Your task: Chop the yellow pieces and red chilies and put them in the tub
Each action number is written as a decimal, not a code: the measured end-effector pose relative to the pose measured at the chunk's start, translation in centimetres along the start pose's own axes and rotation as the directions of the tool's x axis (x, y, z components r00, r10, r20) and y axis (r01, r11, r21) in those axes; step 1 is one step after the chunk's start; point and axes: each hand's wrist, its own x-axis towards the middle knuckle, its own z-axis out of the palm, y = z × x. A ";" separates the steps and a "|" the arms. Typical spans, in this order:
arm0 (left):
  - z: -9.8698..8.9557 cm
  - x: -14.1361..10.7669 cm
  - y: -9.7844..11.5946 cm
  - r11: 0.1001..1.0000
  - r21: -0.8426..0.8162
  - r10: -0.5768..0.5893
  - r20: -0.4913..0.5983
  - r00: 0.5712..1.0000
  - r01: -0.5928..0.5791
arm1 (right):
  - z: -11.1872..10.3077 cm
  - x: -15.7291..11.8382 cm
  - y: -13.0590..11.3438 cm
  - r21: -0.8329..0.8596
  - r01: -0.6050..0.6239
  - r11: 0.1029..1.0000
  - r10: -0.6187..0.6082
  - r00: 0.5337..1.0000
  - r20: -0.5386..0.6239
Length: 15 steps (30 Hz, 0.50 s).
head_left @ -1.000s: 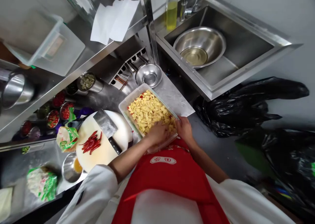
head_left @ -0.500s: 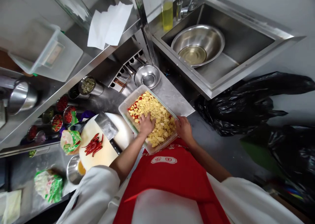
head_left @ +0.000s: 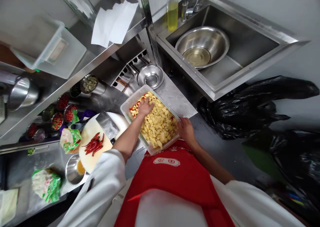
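A clear plastic tub [head_left: 127,111] holds many yellowish slices [head_left: 161,118], with red chili pieces [head_left: 134,108] at its far left corner. My left hand [head_left: 145,108] lies on the slices near the chili pieces, palm down, fingers apart; its fingertips partly sink among them. At the tub's right edge, my right hand [head_left: 185,128] is closed round the rim. Left of the tub, a round cutting board [head_left: 87,133] bears dried red chilies [head_left: 94,144] and a cleaver [head_left: 108,125], whose handle is mostly hidden by my left forearm.
A steel bowl [head_left: 150,76] stands just beyond the tub. The sink [head_left: 252,37] at the upper right holds a large basin [head_left: 215,42]. A metal shelf edge [head_left: 82,70] runs along the left above steel cups [head_left: 100,88]. Black bags [head_left: 225,120] lie at the right.
My left hand has moved across the slices, away from my body, toward the far left corner of the tub. My right hand keeps its hold on the rim.
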 end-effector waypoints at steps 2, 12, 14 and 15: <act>1.4 0.1 0.9 0.998 0.014 -0.055 0.027 0.998 0.055 | -0.1 0.1 -0.1 -0.006 0.007 1.000 -0.007 1.000 0.004; 5.1 -12.3 3.2 0.951 0.119 0.268 0.143 0.953 -0.285 | -0.2 0.2 0.1 0.001 0.006 1.000 -0.006 1.000 0.017; 5.3 -14.1 2.3 0.931 0.110 0.325 0.184 0.928 -0.348 | -0.2 0.1 0.2 0.012 0.006 1.000 -0.006 1.000 0.018; 5.5 -14.7 1.8 0.922 0.108 0.347 0.200 0.916 -0.373 | -0.2 0.1 0.2 0.018 0.009 1.000 -0.009 1.000 0.018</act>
